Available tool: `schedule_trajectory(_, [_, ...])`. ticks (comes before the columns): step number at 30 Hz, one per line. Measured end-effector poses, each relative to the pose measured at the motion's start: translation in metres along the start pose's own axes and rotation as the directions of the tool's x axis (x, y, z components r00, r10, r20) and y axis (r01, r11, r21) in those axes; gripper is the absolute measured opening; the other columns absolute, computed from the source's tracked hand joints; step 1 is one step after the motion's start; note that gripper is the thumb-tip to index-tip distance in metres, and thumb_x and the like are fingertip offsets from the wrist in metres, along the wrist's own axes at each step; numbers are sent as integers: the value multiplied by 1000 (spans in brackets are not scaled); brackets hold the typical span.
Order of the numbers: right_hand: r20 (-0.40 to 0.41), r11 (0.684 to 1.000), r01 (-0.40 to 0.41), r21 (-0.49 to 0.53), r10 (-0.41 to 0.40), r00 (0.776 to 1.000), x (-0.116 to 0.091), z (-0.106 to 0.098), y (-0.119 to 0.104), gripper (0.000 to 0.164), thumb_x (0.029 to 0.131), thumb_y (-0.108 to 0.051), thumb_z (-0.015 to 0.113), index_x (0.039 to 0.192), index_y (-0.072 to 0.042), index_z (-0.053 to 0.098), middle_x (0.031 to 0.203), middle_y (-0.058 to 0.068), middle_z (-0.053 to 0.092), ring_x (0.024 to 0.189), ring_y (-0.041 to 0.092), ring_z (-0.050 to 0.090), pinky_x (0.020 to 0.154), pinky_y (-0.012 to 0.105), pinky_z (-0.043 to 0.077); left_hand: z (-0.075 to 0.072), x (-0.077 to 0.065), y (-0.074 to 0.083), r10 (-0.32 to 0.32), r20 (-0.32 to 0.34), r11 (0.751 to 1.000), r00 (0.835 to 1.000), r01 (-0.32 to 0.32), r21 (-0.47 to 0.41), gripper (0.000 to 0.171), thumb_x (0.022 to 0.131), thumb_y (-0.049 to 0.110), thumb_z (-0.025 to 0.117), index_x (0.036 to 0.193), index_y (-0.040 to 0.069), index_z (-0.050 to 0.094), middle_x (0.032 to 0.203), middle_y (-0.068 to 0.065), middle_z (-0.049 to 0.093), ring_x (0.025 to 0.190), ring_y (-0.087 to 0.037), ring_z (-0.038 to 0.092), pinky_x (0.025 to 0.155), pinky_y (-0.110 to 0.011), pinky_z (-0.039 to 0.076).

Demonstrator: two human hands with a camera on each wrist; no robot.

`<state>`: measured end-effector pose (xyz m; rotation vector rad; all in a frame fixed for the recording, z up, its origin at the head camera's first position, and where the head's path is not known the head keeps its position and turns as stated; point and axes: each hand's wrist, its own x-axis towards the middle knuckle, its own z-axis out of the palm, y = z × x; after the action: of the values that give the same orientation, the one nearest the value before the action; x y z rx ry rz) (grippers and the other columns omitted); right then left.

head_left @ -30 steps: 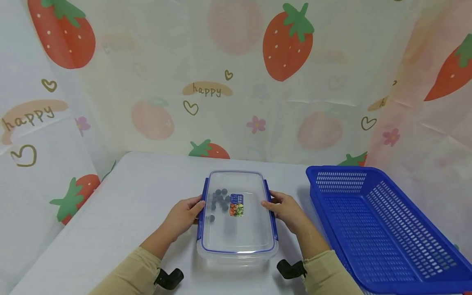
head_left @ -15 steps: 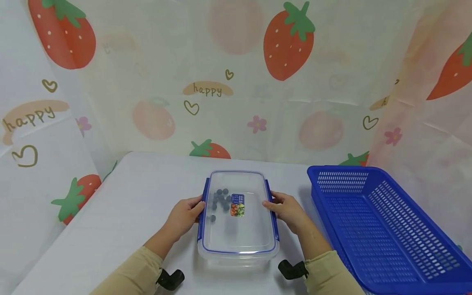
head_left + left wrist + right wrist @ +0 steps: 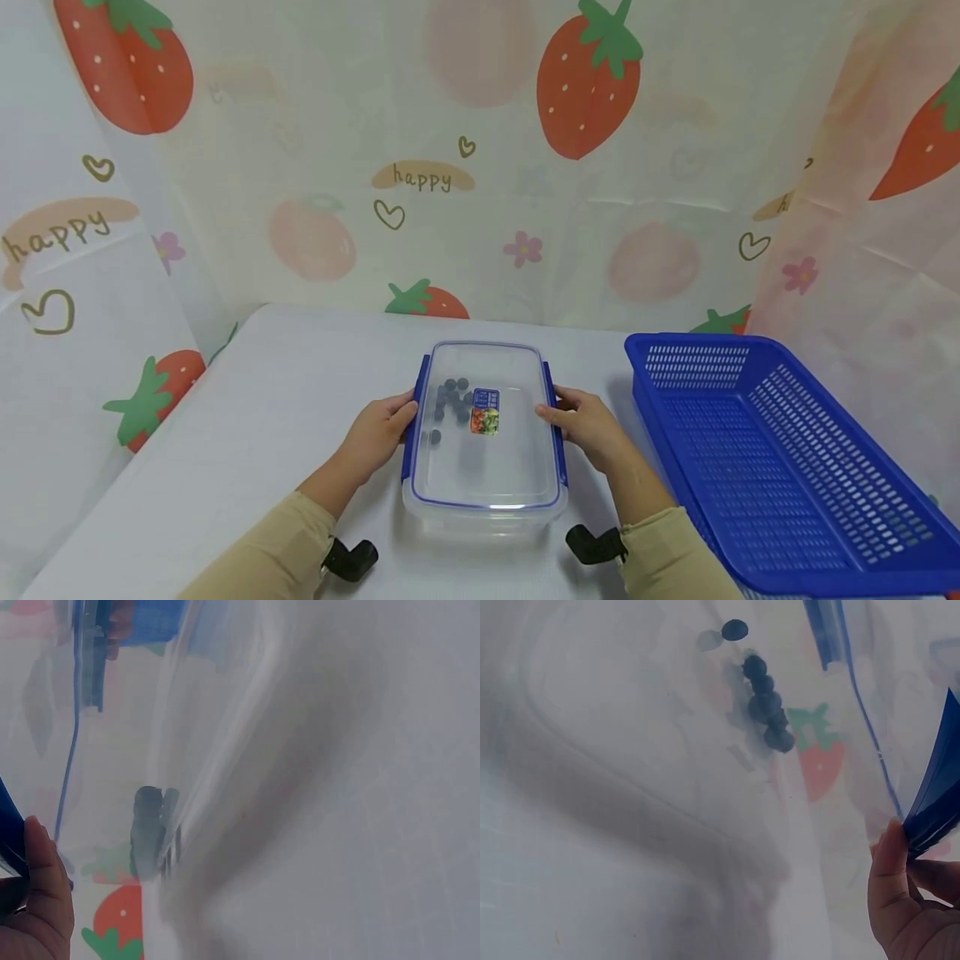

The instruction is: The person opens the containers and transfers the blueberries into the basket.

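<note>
A clear plastic food container [image 3: 510, 467] with a blue-edged lid is in the middle of the white table. Through the lid show several small dark round berries [image 3: 462, 385], like blueberries, gathered toward the left; they also appear in the right wrist view [image 3: 765, 705]. My left hand [image 3: 375, 433] grips the left side by the blue clip [image 3: 10, 832], thumb on top. On the opposite side my right hand [image 3: 588, 425] holds the edge, its thumb and fingers at a blue clip flap [image 3: 934, 791] that stands out from the wall. Fingers under the rim are partly hidden.
A large blue plastic basket [image 3: 645, 450] with slotted walls stands to the right, close to my right forearm. Behind the white table [image 3: 262, 417] hangs a strawberry-print curtain [image 3: 480, 242]. Black camera mounts [image 3: 596, 545] stick out from both wrists.
The container's far end has shifted very slightly right, with both hands still holding its sides. The head view has tilted a little. The berries and basket look otherwise unchanged.
</note>
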<state>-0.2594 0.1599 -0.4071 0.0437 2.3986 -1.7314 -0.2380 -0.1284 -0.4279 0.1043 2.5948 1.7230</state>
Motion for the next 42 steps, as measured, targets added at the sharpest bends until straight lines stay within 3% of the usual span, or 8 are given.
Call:
schedule_trajectory(7, [-17, 1000, -10, 10, 10, 1000, -2, 0, -1, 64, 83, -24, 68, 135, 0, 42, 114, 17, 57, 90, 21, 56, 81, 36, 50, -2, 4, -10, -52, 2, 992, 999, 52, -113, 37, 96, 15, 40, 128, 1, 52, 118, -16, 59, 98, -20, 59, 83, -37, 50])
schedule_trajectory(14, [-33, 999, -1, -35, -1, 999, -3, 1, -2, 64, 83, -24, 68, 136, -1, 41, 113, 17, 58, 89, 21, 57, 79, 34, 50, -5, 7, -12, -55, 49, 989, 997, 61, -131, 37, 97, 21, 41, 128, 4, 53, 118, -13, 59, 101, -20, 58, 85, -37, 49])
schedule_trajectory(21, [-20, 1000, 8, -30, -8, 1000, 0, 0, -2, 65, 83, -25, 68, 136, -1, 41, 111, 16, 58, 85, 19, 57, 75, 31, 51, -11, 9, -11, -120, 106, 975, 987, 137, -172, 41, 96, 27, 46, 133, 7, 49, 129, -12, 53, 113, -26, 53, 90, -39, 46])
schedule_trajectory(30, [-23, 1000, -13, -29, 13, 1000, 0, 1, 0, 66, 82, -27, 68, 136, -1, 41, 110, 16, 58, 85, 19, 57, 75, 31, 51, -24, 4, -14, -174, 107, 970, 979, 189, -155, 44, 91, 15, 56, 133, 7, 47, 105, -11, 63, 94, -18, 62, 84, -34, 49])
schedule_trajectory(34, [-22, 1000, -8, -30, 7, 1000, 0, 0, 0, 64, 83, -26, 68, 136, -1, 41, 109, 16, 58, 84, 19, 56, 74, 31, 51, -26, 3, -10, -158, 113, 974, 981, 173, -144, 47, 90, 20, 59, 133, 7, 47, 114, -11, 62, 103, -20, 60, 86, -31, 48])
schedule_trajectory(38, [-15, 1000, -4, -23, 3, 1000, 0, -1, 0, 62, 84, -25, 67, 136, -2, 42, 106, 15, 58, 83, 19, 56, 73, 31, 51, -24, 0, 1, -102, 86, 979, 991, 115, -167, 47, 89, 25, 60, 131, 5, 50, 123, -12, 57, 109, -24, 57, 88, -33, 46])
schedule_trajectory(42, [-10, 1000, -13, -21, 13, 1000, -2, 1, -1, 60, 85, -26, 66, 136, -2, 43, 105, 14, 57, 83, 19, 56, 75, 31, 51, -18, -5, 11, -78, 79, 990, 994, 87, -112, 53, 86, 30, 64, 131, 7, 50, 118, -10, 60, 105, -23, 59, 89, -37, 46])
